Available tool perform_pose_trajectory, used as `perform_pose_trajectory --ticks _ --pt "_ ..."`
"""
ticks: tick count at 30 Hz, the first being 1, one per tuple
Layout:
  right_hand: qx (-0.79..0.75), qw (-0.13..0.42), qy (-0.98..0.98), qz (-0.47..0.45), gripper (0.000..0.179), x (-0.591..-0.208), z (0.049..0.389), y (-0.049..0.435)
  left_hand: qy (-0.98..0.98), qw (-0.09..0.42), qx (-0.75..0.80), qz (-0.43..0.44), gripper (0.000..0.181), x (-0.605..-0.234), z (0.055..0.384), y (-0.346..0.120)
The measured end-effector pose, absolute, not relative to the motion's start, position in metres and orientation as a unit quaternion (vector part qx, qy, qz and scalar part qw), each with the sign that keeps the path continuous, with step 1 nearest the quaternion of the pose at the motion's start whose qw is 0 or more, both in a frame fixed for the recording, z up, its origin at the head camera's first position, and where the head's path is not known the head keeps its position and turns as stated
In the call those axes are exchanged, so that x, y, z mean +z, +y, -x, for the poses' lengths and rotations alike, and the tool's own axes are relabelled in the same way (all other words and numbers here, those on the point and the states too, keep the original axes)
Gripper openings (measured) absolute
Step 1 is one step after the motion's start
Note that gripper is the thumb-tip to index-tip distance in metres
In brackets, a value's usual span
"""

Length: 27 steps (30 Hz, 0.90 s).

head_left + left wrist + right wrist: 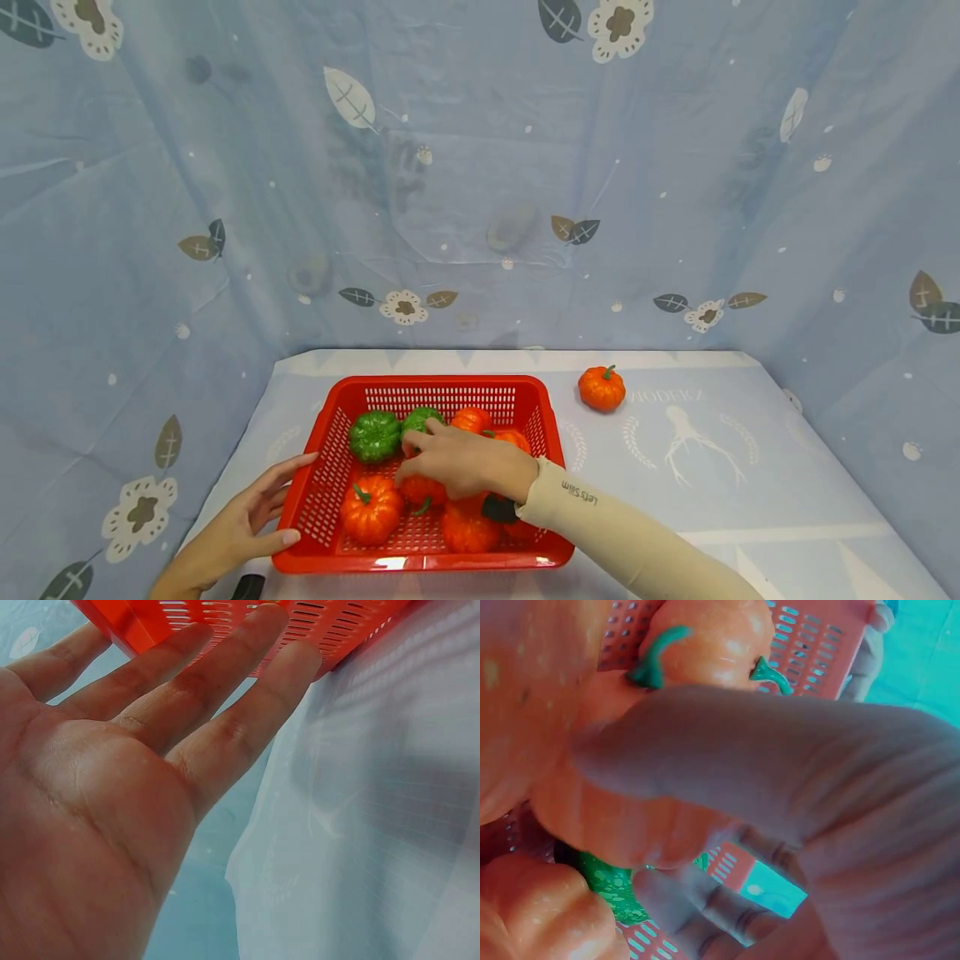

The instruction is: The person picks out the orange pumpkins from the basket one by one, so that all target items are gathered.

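A red plastic basket (pixel 420 566) with slotted walls holds several small orange pumpkins and two green ones. My right hand (pixel 461 458) reaches down into it. In the right wrist view its thumb lies over an orange pumpkin (pixel 630 829) with a green stem, and its fingers come round the other side. Close by sit another orange pumpkin (pixel 372 510), front left, and a green pumpkin (pixel 375 437), back left. My left hand (pixel 243 521) is at the basket's left side, fingers extended. In the left wrist view its fingertips meet the slotted outer wall.
One orange pumpkin (pixel 602 388) stands on the patterned tablecloth (pixel 750 475), right of the basket near the back. Blue leaf-printed curtains (pixel 480 183) close off the back and both sides. A black object (pixel 249 587) shows at the front edge beneath the left wrist.
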State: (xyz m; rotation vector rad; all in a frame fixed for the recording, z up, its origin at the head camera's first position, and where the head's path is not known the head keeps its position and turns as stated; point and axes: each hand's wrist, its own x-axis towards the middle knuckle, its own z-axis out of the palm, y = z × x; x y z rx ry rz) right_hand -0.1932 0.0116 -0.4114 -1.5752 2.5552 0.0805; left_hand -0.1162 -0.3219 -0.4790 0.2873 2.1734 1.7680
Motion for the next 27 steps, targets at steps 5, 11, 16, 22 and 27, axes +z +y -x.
perform_pose_trajectory --ticks 5,11,16,22,27 --pt "0.02 0.055 0.851 0.521 0.063 -0.413 0.196 0.013 0.756 0.168 0.625 -0.103 0.077 -0.48 0.117 -0.323" --pt "-0.038 0.048 0.86 0.506 0.066 -0.41 0.204 0.021 0.758 0.171 0.622 -0.094 0.076 -0.48 0.118 -0.323" --pt "-0.122 0.056 0.857 0.498 0.067 -0.406 0.208 0.029 0.765 0.171 0.616 -0.079 0.076 -0.48 0.117 -0.321" --pt "-0.19 0.07 0.861 0.466 0.063 -0.401 0.209 0.038 0.765 0.171 0.616 -0.078 0.076 -0.481 0.116 -0.321" --pt "-0.225 0.065 0.864 0.446 0.059 -0.402 0.21 0.046 0.764 0.171 0.618 -0.075 0.076 -0.482 0.117 -0.321"
